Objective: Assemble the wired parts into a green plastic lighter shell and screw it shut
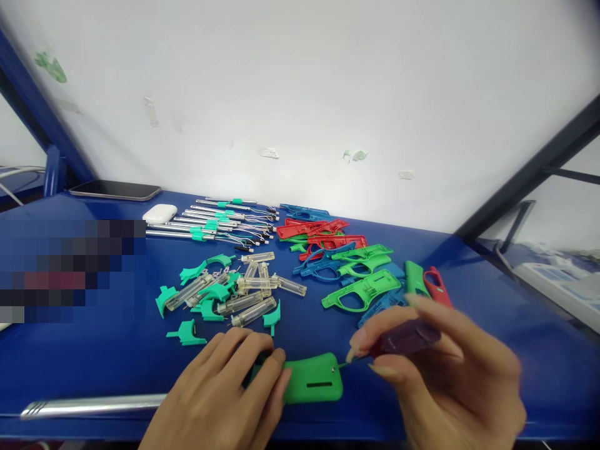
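Observation:
Under my left hand (229, 387) lies a green gas lighter (314, 378), its fingers closed around the trigger part. The lighter's silver metal tube (94, 405) runs out to the left along the table's front edge. Between the thumb and fingers of my right hand (435, 369) is a screwdriver with a dark purple handle (407, 337). Its thin shaft points left to a small screw at the lighter's rounded end. Turquoise triggers (188, 333) and clear fuel tanks (254, 311) lie loose beyond my left hand.
Several red, blue and green housing halves (363, 290) are piled beyond my right hand. Metal tubes with wires (210, 219) lie farther back. A phone (115, 189) and a white earphone case (160, 214) rest at the back left. A white wall (300, 94) rises behind the blue table (94, 356).

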The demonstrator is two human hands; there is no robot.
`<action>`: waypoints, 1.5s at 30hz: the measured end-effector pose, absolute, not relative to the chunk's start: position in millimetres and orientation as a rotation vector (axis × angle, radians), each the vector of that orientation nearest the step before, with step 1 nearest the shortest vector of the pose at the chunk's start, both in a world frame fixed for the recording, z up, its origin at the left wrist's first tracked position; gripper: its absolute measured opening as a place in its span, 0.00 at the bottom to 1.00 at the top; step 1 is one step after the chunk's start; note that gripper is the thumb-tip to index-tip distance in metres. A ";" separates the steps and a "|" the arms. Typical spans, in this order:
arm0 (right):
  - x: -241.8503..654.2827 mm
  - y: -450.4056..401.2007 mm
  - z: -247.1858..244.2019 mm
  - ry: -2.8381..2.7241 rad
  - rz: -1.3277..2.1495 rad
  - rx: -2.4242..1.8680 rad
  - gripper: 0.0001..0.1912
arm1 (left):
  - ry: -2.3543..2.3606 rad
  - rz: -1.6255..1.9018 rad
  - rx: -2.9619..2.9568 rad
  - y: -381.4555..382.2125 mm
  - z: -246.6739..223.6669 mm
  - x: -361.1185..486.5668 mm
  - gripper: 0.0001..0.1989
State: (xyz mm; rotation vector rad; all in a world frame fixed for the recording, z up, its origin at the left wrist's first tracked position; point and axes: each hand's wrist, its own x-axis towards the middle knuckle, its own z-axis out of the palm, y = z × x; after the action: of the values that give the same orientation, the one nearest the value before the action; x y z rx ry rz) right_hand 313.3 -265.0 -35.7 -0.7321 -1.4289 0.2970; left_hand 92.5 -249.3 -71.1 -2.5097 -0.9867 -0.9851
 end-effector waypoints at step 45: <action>321.4 -266.4 -23.3 -1.605 0.390 -0.701 0.18 | -0.991 -1.014 -2.471 -252.3 -71.3 95.6 0.18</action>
State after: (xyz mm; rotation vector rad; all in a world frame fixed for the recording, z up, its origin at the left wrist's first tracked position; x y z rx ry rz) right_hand 321.4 -266.4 -23.3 -0.7007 -1.6045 0.3902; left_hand 95.6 -252.3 -71.3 -2.4706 -0.9912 -1.0140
